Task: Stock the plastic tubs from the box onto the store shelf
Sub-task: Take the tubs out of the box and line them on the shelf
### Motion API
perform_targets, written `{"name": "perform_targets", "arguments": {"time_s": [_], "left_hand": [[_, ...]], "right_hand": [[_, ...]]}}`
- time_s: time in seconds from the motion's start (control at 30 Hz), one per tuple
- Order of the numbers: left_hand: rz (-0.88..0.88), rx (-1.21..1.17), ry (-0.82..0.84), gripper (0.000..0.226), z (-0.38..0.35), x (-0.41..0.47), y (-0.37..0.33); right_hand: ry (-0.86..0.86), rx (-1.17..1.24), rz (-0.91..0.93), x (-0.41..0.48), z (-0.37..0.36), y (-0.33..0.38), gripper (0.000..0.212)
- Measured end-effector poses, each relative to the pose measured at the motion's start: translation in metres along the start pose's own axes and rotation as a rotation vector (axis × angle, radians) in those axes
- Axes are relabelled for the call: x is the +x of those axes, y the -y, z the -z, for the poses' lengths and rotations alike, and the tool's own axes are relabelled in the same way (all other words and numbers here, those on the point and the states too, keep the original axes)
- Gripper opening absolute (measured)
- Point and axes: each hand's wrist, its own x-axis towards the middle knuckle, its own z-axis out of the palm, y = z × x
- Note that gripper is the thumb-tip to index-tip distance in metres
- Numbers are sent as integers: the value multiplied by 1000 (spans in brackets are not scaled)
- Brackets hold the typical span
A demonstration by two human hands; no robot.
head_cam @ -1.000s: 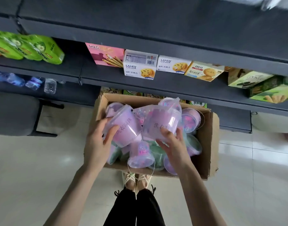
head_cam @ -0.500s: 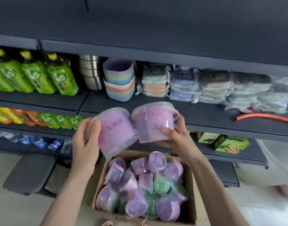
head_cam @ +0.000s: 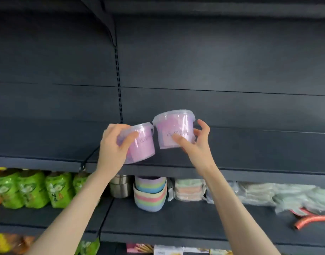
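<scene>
My left hand (head_cam: 113, 147) wraps its fingers around the left pink tub (head_cam: 142, 146), tipped above the dark shelf (head_cam: 250, 153). Just beside it, my right hand (head_cam: 196, 144) pinches the right pink tub (head_cam: 174, 127). Their grey writing is too blurry to read.

A dark grey metal back panel (head_cam: 213, 52) fills the upper half of the frame, split by a slotted black upright strip (head_cam: 118, 70) running down from top centre. Across the middle lies a dark grey metal shelf board (head_cam: 268, 153). On the lower grey shelf (head_cam: 176, 221) beneath it stand green plastic pouches (head_cam: 29, 190) at left, stacked steel tins (head_cam: 120, 188) and pastel striped bowls (head_cam: 150, 194) at centre, clear-wrapped folded cloths (head_cam: 191, 190), and an orange-red ribbed hose (head_cam: 308, 220) at lower right.
</scene>
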Motion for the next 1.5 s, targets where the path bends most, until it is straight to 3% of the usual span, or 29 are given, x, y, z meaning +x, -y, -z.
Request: {"name": "perform_targets", "arguments": {"time_s": [0.1, 0.23, 0.4, 0.47, 0.63, 0.77, 0.87, 1.1, 1.2, 1.37, 1.5], "left_hand": [[-8, 116, 77, 9, -4, 40, 47], [-56, 183, 272, 18, -6, 81, 98], [-100, 156, 425, 26, -7, 110, 150], [-40, 149, 444, 33, -12, 114, 167], [138, 130, 488, 60, -31, 125, 185], [166, 171, 423, 70, -48, 131, 190], [140, 224, 398, 67, -53, 135, 196], [142, 312, 394, 61, -56, 142, 196], [154, 279, 367, 66, -57, 141, 200], [221, 246, 343, 84, -58, 134, 206], [238, 229, 331, 86, -63, 135, 204]], "right_hand": [[19, -65, -40, 41, -29, -21, 107], [-7, -148, -42, 83, -56, -47, 92], [-20, -251, -75, 115, -60, -79, 88], [-32, -386, -87, 123, -57, -86, 85], [-115, -778, -8, 140, -60, -88, 109], [-59, -896, 12, 158, -63, -90, 76], [-36, -911, -18, 174, -64, -94, 68], [-178, -777, -30, 183, -63, -108, 60], [-133, -860, -19, 183, -57, -106, 59], [-50, -791, -67, 182, -66, -106, 80], [-37, -815, -57, 186, -71, -108, 69]]}}
